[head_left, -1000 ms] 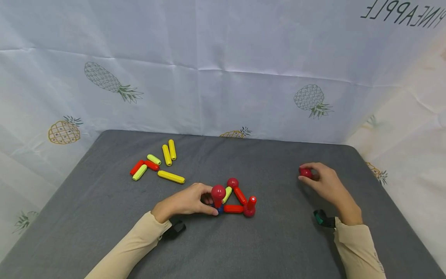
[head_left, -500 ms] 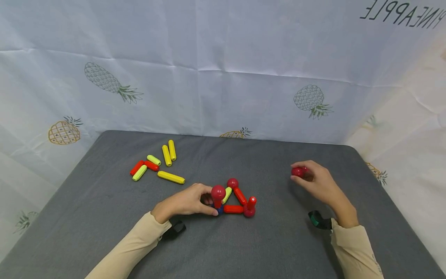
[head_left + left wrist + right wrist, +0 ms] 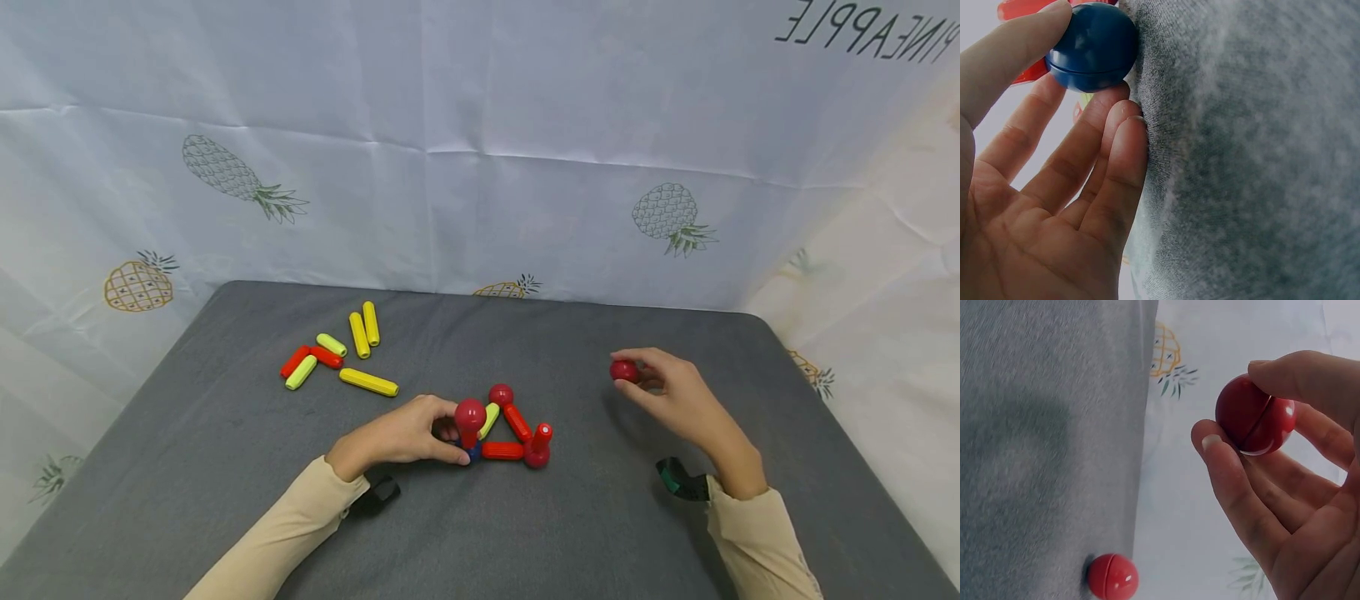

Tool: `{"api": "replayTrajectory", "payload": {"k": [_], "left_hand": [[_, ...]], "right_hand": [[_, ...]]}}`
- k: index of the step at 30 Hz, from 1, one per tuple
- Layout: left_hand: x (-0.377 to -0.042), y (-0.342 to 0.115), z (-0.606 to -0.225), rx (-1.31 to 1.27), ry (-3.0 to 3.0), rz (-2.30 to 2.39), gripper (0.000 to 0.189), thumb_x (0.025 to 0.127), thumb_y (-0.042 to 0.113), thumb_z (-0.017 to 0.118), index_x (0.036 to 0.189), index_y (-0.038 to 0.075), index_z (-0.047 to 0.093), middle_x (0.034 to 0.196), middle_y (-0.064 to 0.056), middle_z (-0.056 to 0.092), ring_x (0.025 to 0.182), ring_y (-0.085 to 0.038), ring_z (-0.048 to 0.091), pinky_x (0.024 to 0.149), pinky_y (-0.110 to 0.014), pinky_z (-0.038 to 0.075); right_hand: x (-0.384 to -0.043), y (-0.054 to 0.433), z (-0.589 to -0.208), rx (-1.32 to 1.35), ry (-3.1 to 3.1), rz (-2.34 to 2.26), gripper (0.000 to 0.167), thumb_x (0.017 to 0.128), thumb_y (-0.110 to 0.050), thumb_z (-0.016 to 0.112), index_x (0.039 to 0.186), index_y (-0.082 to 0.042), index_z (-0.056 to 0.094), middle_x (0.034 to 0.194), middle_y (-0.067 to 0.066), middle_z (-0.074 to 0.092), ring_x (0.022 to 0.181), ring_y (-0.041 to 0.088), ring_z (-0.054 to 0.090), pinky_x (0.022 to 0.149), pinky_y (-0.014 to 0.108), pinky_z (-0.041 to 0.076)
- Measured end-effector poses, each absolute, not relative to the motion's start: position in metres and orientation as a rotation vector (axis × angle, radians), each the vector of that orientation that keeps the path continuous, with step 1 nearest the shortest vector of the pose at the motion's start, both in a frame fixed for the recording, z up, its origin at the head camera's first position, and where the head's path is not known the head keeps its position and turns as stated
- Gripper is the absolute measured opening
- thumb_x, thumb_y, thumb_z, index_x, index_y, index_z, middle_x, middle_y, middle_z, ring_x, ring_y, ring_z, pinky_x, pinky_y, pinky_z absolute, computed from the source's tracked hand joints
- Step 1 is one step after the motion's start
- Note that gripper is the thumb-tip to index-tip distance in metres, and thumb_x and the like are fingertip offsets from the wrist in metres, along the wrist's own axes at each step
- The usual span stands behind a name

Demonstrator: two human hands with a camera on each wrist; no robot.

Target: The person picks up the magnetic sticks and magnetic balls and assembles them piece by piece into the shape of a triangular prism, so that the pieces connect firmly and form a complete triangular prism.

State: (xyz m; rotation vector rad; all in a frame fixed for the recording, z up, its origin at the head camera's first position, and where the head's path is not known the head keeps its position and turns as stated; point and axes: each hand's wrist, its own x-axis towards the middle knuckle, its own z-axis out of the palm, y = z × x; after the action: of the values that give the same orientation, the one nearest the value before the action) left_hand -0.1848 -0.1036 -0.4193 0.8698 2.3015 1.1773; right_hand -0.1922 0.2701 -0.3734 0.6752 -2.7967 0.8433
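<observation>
My left hand [image 3: 416,429] pinches a dark blue ball [image 3: 1092,47] between thumb and fingertips, low at the grey cloth. From that ball a short red rod rises, topped by a red ball [image 3: 470,414]. A red rod [image 3: 502,451] and a lime rod [image 3: 489,419] link the blue ball to two more red balls, forming a flat triangle with another red rod [image 3: 517,422]. The right-hand corner ball [image 3: 536,452] carries an upright red rod [image 3: 543,432]. Off to the right, my right hand [image 3: 671,396] holds a loose red ball [image 3: 1255,415] by thumb and fingers, raised above the cloth.
Another red ball [image 3: 1113,576] lies on the cloth, hidden behind the right hand in the head view. At the left are long yellow rods [image 3: 369,382], short red rods [image 3: 327,357] and lime rods [image 3: 302,372]. A pineapple-print curtain [image 3: 465,217] hangs behind the table.
My right hand has moved left with the red ball, toward the triangle. The left hand and the joined pieces stay where they were.
</observation>
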Motion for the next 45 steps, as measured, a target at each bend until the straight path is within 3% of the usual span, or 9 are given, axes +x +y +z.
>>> {"api": "replayTrajectory", "payload": {"k": [17, 25, 36, 45], "left_hand": [[-0.184, -0.103, -0.418, 0.861, 2.300, 1.177, 0.026, 0.080, 0.018, 0.083, 0.101, 0.009, 0.070, 0.082, 0.005, 0.062, 0.076, -0.007, 0.057, 0.074, -0.021, 0.050], [-0.185, -0.104, -0.419, 0.869, 2.293, 1.179, 0.026, 0.081, 0.019, 0.083, 0.101, 0.009, 0.070, 0.082, 0.005, 0.063, 0.077, -0.007, 0.057, 0.074, -0.021, 0.051], [-0.186, -0.104, -0.419, 0.880, 2.291, 1.185, 0.026, 0.081, 0.019, 0.083, 0.101, 0.009, 0.070, 0.082, 0.005, 0.063, 0.076, -0.006, 0.057, 0.074, -0.021, 0.051], [-0.186, -0.105, -0.420, 0.890, 2.291, 1.193, 0.025, 0.081, 0.019, 0.083, 0.100, 0.009, 0.070, 0.081, 0.005, 0.063, 0.076, -0.006, 0.057, 0.073, -0.021, 0.051]], "right_hand": [[-0.181, 0.247, -0.363, 0.823, -2.658, 0.848, 0.042, 0.079, 0.000, 0.080, 0.118, -0.005, 0.066, 0.104, 0.006, 0.069, 0.077, 0.007, 0.062, 0.067, 0.024, 0.054], [-0.176, 0.236, -0.362, 0.893, -2.634, 0.868, 0.043, 0.077, 0.000, 0.082, 0.117, -0.007, 0.067, 0.106, 0.004, 0.070, 0.077, 0.011, 0.063, 0.068, 0.023, 0.054], [-0.171, 0.227, -0.360, 0.897, -2.658, 0.880, 0.043, 0.078, -0.007, 0.083, 0.117, -0.007, 0.066, 0.107, 0.002, 0.071, 0.076, 0.003, 0.060, 0.067, 0.022, 0.053], [-0.163, 0.219, -0.356, 0.918, -2.674, 0.901, 0.042, 0.079, -0.011, 0.083, 0.117, -0.009, 0.066, 0.108, -0.001, 0.070, 0.074, 0.010, 0.059, 0.065, 0.025, 0.052]]}}
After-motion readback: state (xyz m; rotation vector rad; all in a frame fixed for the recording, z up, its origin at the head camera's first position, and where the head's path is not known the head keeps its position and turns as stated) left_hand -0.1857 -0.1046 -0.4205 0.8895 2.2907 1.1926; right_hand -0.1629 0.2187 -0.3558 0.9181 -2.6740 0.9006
